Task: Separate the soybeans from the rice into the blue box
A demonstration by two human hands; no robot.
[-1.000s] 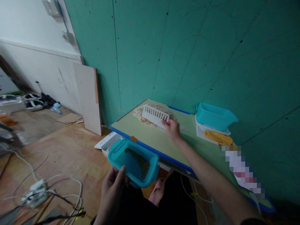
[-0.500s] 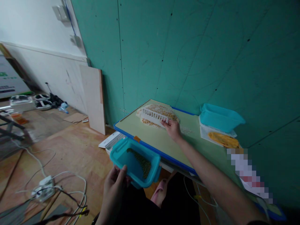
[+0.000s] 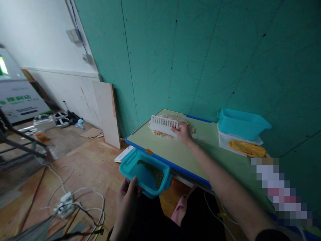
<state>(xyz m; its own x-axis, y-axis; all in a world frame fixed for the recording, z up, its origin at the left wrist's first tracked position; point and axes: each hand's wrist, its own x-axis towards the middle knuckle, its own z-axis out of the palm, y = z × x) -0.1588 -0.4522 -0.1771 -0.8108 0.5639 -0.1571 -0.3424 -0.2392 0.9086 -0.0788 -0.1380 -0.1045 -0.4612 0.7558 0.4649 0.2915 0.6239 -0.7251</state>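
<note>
My left hand [image 3: 127,197] grips the near left rim of a turquoise plastic tub [image 3: 136,172], thumb over the edge. Small green beans [image 3: 155,174] lie in a band along the tub's right side. The tub is held at the front edge of a pale green tabletop [image 3: 175,154]. Over the table, my right hand [image 3: 184,134] pinches the right end of a white slotted plastic strip [image 3: 162,129]. The strip stands on edge, slots up, at a spread pile of yellow and whitish grains [image 3: 187,124]. Its lower edge is partly among the grains.
At the table's right back, a second turquoise tub [image 3: 242,124] sits on a white tray [image 3: 225,141], beside a yellow cloth [image 3: 247,148]. A green wall borders the table behind. Cables and a power strip [image 3: 65,204] lie on the floor at left; a board [image 3: 106,113] leans on the wall.
The view has turned slightly left. The white strip has shifted a little left against the grain pile and looks more upright. My left hand keeps its hold on the tub.
</note>
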